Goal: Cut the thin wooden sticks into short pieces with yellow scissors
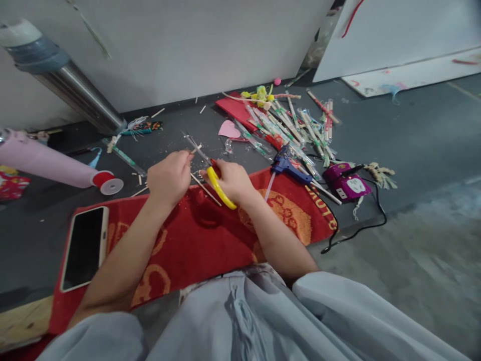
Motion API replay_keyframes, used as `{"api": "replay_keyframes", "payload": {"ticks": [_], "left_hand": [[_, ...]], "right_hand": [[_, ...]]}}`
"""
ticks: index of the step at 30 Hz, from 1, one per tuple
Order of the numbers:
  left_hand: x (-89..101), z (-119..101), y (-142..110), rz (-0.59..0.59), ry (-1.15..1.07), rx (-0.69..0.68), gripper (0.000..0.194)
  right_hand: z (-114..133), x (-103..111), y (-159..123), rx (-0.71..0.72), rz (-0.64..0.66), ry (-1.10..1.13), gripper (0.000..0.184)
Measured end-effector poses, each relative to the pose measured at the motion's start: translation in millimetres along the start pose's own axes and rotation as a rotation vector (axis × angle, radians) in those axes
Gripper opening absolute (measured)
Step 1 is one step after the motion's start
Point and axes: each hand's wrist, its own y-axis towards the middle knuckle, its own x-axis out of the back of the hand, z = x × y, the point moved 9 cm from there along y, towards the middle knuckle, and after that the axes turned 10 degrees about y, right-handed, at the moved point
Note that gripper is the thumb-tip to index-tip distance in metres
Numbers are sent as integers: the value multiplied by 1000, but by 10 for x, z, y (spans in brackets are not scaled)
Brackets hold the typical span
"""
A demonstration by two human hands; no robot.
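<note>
My right hand (pixel 233 183) is closed around a pair of scissors (pixel 221 189) with a yellow handle, their blades pointing away to the upper left. Close beside it, my left hand (pixel 170 175) pinches a short thin wooden stick (pixel 196 148) that sticks out toward the blades. Whether the blades touch the stick I cannot tell. Another wooden stick (pixel 206 189) lies on the red towel (pixel 188 235) between my hands. Small pale crumbs are scattered on the dark surface beyond them.
A blue glue gun (pixel 287 163) and a purple power socket (pixel 347 180) with a black cable lie to the right. Behind them are many wrapped sticks (pixel 283 125). A pink paper heart (pixel 229 129) lies ahead. At left are a phone (pixel 84 248), a pink roll (pixel 52 158) and a metal pole (pixel 82 90).
</note>
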Motion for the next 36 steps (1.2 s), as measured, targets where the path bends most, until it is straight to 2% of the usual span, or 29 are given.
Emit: {"api": "replay_keyframes", "payload": {"ticks": [9,14,21,24,30,36], "left_hand": [[-59,48,19,-27,-106,-20,34],[-161,29,20,-21,-157,-61,34],[-218,119,72,-1,-217,2,36],[-307,146,102,89,-157,14,36],[-599,335,69,407,194,59,41],[-596,532,87,443,253,139,50]], "right_hand": [[10,5,5,40,-7,1,59],[-27,-15,38,48,-28,6,59],[-83,14,20,2,-59,159,59],[-124,43,20,-29,-78,228,58],[-222,83,30,-102,-123,288,55],[-215,84,17,-117,-121,289,53]]}}
